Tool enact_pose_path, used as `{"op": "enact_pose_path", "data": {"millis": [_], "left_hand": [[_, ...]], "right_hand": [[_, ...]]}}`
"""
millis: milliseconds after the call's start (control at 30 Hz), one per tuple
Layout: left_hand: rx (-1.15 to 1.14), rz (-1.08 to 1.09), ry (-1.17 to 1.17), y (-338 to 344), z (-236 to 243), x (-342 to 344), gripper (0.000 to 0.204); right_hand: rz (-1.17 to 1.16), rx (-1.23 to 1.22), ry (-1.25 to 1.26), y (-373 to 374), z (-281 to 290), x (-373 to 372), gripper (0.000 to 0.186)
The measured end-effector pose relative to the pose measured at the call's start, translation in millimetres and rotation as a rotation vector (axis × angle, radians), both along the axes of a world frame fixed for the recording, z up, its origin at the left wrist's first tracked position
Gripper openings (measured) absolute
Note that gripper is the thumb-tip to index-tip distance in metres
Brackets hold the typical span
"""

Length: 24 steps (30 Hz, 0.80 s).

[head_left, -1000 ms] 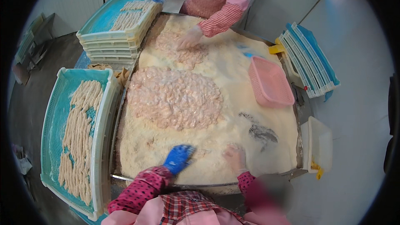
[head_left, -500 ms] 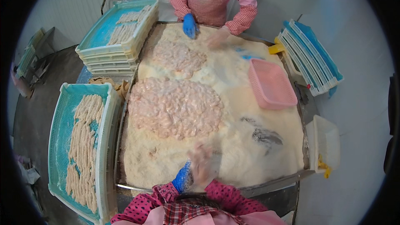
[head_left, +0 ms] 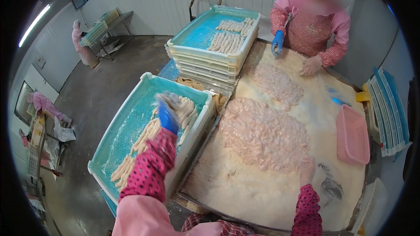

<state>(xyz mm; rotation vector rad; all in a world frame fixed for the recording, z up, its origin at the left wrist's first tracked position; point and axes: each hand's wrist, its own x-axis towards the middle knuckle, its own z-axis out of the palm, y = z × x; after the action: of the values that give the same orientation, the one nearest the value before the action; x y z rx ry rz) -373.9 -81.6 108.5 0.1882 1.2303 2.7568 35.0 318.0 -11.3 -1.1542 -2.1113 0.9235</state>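
Note:
My left hand [head_left: 168, 114], in a blue glove dusted with flour, is over the turquoise-lined white tray [head_left: 124, 124] at left. Its fingers are smeared by motion beside rows of pale coated meat strips [head_left: 188, 112], so whether it holds one cannot be made out. Stretched forward over the floured table [head_left: 245, 205], my right hand [head_left: 307, 170] touches the right edge of the large mound of raw pink meat pieces [head_left: 264, 133]. Its fingers blend into the meat and their grip is hidden. A smaller meat mound [head_left: 278, 85] lies farther back.
Across the table a co-worker [head_left: 313, 28] has both hands over the flour. A pink basket [head_left: 352, 135] stands on the right side, beyond it upright trays [head_left: 387, 111]. Stacked trays [head_left: 210, 57] rise at the back left. Other people [head_left: 81, 46] work at far-left tables.
My hands, together at the table's near edge before, are now apart: the left over the tray, the right at the large meat mound. The view has swung left.

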Motion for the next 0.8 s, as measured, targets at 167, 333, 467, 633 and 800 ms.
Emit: {"op": "enact_pose_path", "data": {"millis": [167,333,467,633,800], "left_hand": [[-0.792,0.211,0.157,-97.8,-32.8,-124.0,0.042],[-0.894,-0.186,0.085,-76.0,-61.8,-142.4,0.042],[-0.706,-0.254,0.137,-72.3,-62.3,-125.2,0.044],[-0.433,-0.435,0.106,1.8,-13.5,3.9,0.041],[-1.456,-0.818,1.078,65.4,-0.1,194.7,0.051]], "right_hand": [[-0.044,-0.099,-0.118,-0.9,2.0,-9.4,0.023],[-0.094,-0.073,0.012,20.5,-2.1,16.5,0.019],[-0.059,-0.017,0.149,-14.1,77.3,15.1,0.012],[0.709,-0.289,-0.339,-81.6,113.9,66.1,0.052],[0.617,0.448,-0.556,-92.9,95.6,78.7,0.059]]}}
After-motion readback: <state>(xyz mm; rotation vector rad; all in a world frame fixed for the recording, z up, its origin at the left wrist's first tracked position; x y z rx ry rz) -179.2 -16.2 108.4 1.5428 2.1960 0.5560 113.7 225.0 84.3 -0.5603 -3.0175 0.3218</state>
